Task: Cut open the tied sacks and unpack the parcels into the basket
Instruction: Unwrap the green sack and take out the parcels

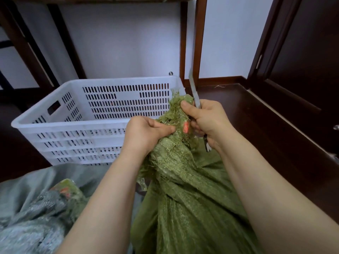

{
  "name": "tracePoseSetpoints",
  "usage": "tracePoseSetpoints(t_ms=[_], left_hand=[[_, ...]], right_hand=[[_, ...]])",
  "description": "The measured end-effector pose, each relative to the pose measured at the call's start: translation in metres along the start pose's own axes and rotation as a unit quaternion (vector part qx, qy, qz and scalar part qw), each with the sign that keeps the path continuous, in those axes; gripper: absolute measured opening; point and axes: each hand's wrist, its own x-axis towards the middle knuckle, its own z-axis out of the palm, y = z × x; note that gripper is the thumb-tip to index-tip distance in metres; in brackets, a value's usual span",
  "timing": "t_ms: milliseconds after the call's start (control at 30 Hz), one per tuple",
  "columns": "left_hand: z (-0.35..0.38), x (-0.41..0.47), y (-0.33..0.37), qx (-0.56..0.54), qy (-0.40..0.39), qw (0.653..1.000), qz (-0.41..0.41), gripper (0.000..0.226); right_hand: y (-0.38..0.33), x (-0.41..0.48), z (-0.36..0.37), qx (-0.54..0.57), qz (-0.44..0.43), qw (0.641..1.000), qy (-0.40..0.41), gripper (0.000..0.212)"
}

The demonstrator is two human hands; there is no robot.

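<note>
A green woven sack [185, 195] stands in front of me, its frayed neck bunched upward and bound with clear tape and a red tie [185, 127]. My left hand [146, 133] grips the neck just below the tie. My right hand [205, 121] holds a utility knife [194, 92] with the blade pointing up, and its thumb presses on the frayed top of the sack. A white slotted plastic basket [77, 129] stands on the floor just behind the sack. No parcels show inside it from here.
A grey sack [31, 213] with a taped top lies at the lower left. Dark wooden furniture legs [199, 39] rise behind the basket. A dark door [302, 57] stands at the right, with dark wooden floor [256, 129] beside the sack.
</note>
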Motion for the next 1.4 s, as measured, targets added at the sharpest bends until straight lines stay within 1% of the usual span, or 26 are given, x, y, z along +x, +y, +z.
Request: tracePoseSetpoints(t_ms=[100, 133, 200, 233, 267, 400, 467, 500, 533, 567, 633, 667, 767, 833, 867, 933, 1000, 1100, 1200, 1300, 1367, 1400], left_hand=[[-0.001, 0.001, 0.0, 0.017, 0.017, 1.0, -0.02, 0.019], [-0.001, 0.002, 0.002, 0.022, 0.027, 0.999, -0.028, 0.026], [-0.005, 0.002, 0.005, 0.066, 0.059, 0.994, -0.056, 0.062], [-0.008, 0.002, 0.007, 0.095, 0.077, 0.99, -0.063, 0.074], [-0.01, 0.001, 0.009, 0.114, 0.085, 0.988, -0.052, 0.075], [-0.012, -0.002, 0.022, 0.158, 0.024, 0.986, 0.036, 0.043], [-0.009, -0.003, 0.025, 0.214, 0.002, 0.974, 0.073, 0.029], [-0.007, -0.002, 0.026, 0.229, -0.004, 0.969, 0.094, 0.025], [-0.006, -0.002, 0.027, 0.213, -0.012, 0.972, 0.101, 0.025], [-0.004, -0.004, 0.028, 0.165, -0.03, 0.982, 0.091, 0.025], [-0.001, -0.006, 0.03, 0.056, -0.073, 0.994, 0.053, 0.025], [0.001, -0.006, 0.03, 0.039, -0.082, 0.995, 0.043, 0.026], [0.005, -0.004, 0.024, 0.068, -0.085, 0.994, 0.025, 0.025], [0.007, -0.005, 0.021, 0.059, -0.093, 0.994, 0.012, 0.021], [0.008, -0.005, 0.021, 0.054, -0.099, 0.994, 0.006, 0.021], [0.01, -0.005, 0.019, 0.053, -0.112, 0.992, 0.006, 0.023], [0.012, -0.005, 0.017, 0.053, -0.125, 0.991, 0.01, 0.024], [0.011, -0.007, 0.014, 0.04, -0.137, 0.99, -0.007, 0.022], [0.005, -0.009, 0.013, -0.067, -0.13, 0.988, -0.055, 0.011], [0.0, -0.004, 0.008, -0.136, -0.075, 0.986, -0.067, 0.017], [-0.003, -0.002, 0.007, -0.226, -0.053, 0.966, -0.118, 0.024], [-0.005, -0.001, 0.007, -0.279, -0.058, 0.947, -0.152, 0.031]], right_hand=[[0.002, 0.0, 0.002, -0.004, -0.004, 1.0, -0.003, 0.029], [0.002, 0.001, 0.002, -0.001, -0.006, 1.0, -0.001, 0.029], [0.003, 0.002, 0.003, 0.013, -0.01, 1.0, 0.011, 0.03], [0.003, 0.003, 0.003, 0.02, -0.013, 1.0, 0.019, 0.031], [0.003, 0.004, 0.002, 0.023, -0.019, 0.999, 0.026, 0.032], [0.005, 0.012, -0.003, -0.025, -0.056, 0.996, 0.063, 0.025], [0.007, 0.015, -0.004, -0.064, -0.074, 0.992, 0.075, 0.024], [0.008, 0.017, -0.003, -0.08, -0.081, 0.991, 0.076, 0.024], [0.009, 0.017, -0.002, -0.09, -0.085, 0.99, 0.073, 0.023], [0.009, 0.016, 0.0, -0.093, -0.088, 0.99, 0.067, 0.019], [0.012, 0.015, 0.002, -0.1, -0.1, 0.988, 0.06, 0.015], [0.013, 0.015, 0.003, -0.11, -0.102, 0.986, 0.067, 0.016], [0.021, 0.019, 0.003, -0.146, -0.104, 0.98, 0.091, 0.021], [0.027, 0.02, 0.003, -0.161, -0.094, 0.977, 0.099, 0.02], [0.03, 0.021, 0.003, -0.151, -0.083, 0.98, 0.103, 0.02], [0.035, 0.022, 0.002, -0.097, -0.054, 0.987, 0.116, 0.013], [0.038, 0.023, 0.003, -0.052, -0.019, 0.99, 0.129, 0.015], [0.038, 0.022, 0.004, -0.029, 0.009, 0.992, 0.122, 0.006], [0.025, 0.017, -0.002, -0.068, 0.042, 0.994, 0.069, 0.025], [0.003, 0.012, -0.007, -0.131, 0.098, 0.986, 0.02, 0.047], [-0.007, 0.009, -0.009, -0.149, 0.111, 0.983, 0.001, 0.048], [-0.01, 0.008, -0.01, -0.169, 0.105, 0.98, -0.008, 0.045]])
